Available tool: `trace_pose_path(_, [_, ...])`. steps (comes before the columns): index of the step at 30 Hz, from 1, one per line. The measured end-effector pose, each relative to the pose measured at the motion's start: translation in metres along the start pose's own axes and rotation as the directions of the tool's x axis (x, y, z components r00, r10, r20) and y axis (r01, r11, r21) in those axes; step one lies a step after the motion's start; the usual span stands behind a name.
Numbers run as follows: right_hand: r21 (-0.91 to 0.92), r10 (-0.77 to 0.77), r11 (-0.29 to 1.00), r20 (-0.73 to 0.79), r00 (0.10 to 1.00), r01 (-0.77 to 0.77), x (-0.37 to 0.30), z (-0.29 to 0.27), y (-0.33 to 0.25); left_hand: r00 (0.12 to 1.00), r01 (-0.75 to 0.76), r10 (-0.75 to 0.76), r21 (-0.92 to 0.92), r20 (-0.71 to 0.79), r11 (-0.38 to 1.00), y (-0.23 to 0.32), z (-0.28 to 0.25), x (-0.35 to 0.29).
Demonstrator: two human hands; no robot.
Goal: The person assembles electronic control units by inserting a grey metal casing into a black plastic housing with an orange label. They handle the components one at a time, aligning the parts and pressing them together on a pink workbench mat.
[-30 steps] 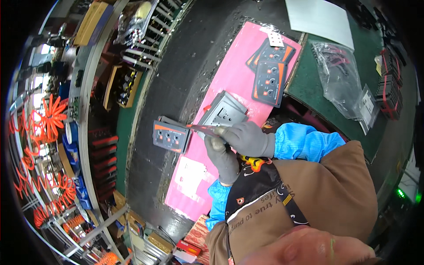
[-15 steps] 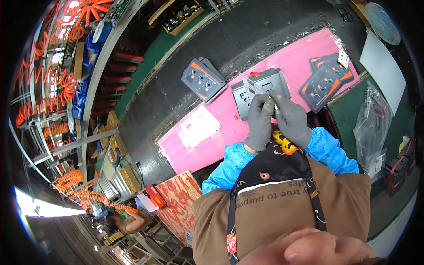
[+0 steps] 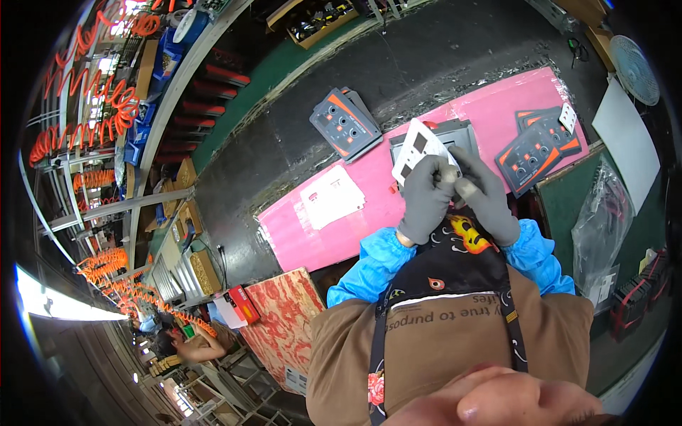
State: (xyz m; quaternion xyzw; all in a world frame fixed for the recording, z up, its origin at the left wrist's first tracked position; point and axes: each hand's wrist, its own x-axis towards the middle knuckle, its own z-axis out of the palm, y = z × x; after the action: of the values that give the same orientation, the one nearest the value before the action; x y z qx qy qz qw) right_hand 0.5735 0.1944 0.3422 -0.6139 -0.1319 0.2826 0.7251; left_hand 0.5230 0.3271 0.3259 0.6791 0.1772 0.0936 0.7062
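Observation:
Both my hands wear grey gloves and meet in front of my chest. My left hand [image 3: 428, 200] is closed on the near end of a thin white sheet with dark square windows [image 3: 418, 148]. Close beside it, my right hand [image 3: 489, 200] has its thumb and fingers pinched together at the sheet's near right edge; the exact grip is partly hidden. The sheet is tilted above a grey box-like housing [image 3: 463, 133], covering much of it. This housing lies on a pink mat [image 3: 284, 238].
Dark grey panels with orange trim are stacked at left [image 3: 346, 126] and right [image 3: 529, 155]. White sheets [image 3: 332, 197] lie on the mat, and a small white card [image 3: 567, 118] rests on the right stack. A clear plastic bag [image 3: 604, 220] lies farther right. Another person [image 3: 199, 346] sits at lower left.
The white sheet has turned from nearly edge-on to showing its face with dark windows. My hands have drawn slightly nearer my body, and the whole view has shifted a little.

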Motion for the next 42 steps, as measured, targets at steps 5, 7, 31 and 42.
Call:
trace_pose_path(5, [0.080, 0.128, 0.989, -0.060, 0.990, -0.123, 0.015, -0.009, -0.009, 0.981, 0.174, -0.123, -0.389, 0.152, 0.905, -0.009, -0.024, 0.008])
trace_pose_path(7, [0.197, 0.142, 0.973, -0.117, 0.983, -0.117, 0.022, -0.010, -0.013, 0.972, 0.208, -0.086, -0.618, 0.220, 0.758, -0.011, -0.039, 0.007])
trace_pose_path(31, [-0.143, -0.074, 0.989, -0.662, 0.745, -0.028, 0.047, -0.074, 0.036, 0.634, 0.773, -0.492, 0.476, -0.597, 0.419, -0.164, -0.358, -0.072])
trace_pose_path(42, [-0.182, -0.102, 0.983, -0.646, 0.756, -0.023, 0.022, -0.052, 0.010, 0.662, 0.664, 0.378, 0.740, -0.647, 0.105, -0.148, -0.288, -0.058])
